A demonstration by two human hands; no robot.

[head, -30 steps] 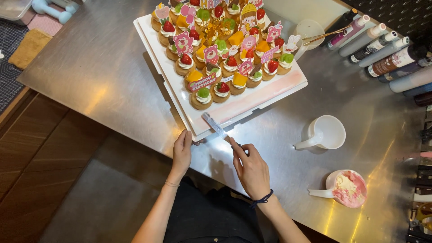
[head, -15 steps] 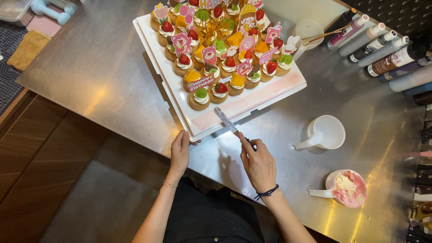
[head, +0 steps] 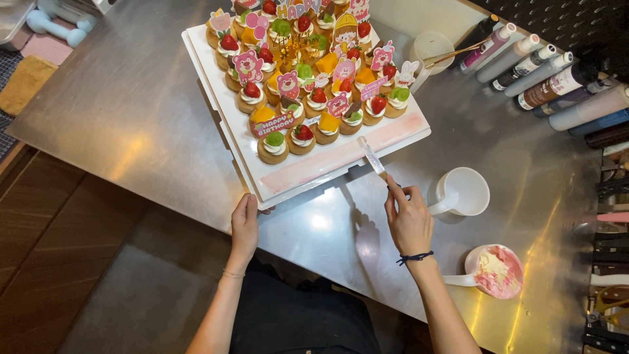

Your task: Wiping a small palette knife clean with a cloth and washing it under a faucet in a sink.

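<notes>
The right hand [head: 409, 219] pinches a palette knife [head: 372, 156], its blade lying on the pink-smeared front margin of the white cake board [head: 314, 167], which sits toward the steel table's [head: 131, 111] near edge. The left hand [head: 245, 226], fingers closed together, steadies the board's near corner.

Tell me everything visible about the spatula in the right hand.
The spatula is a slim palette knife with a flat, pale, seemingly metal blade smeared pink. It slants up and left from the right hand, whose fingers hide its handle. The blade lies on the white board's pink-streaked front margin, just below the tartlets.
</notes>
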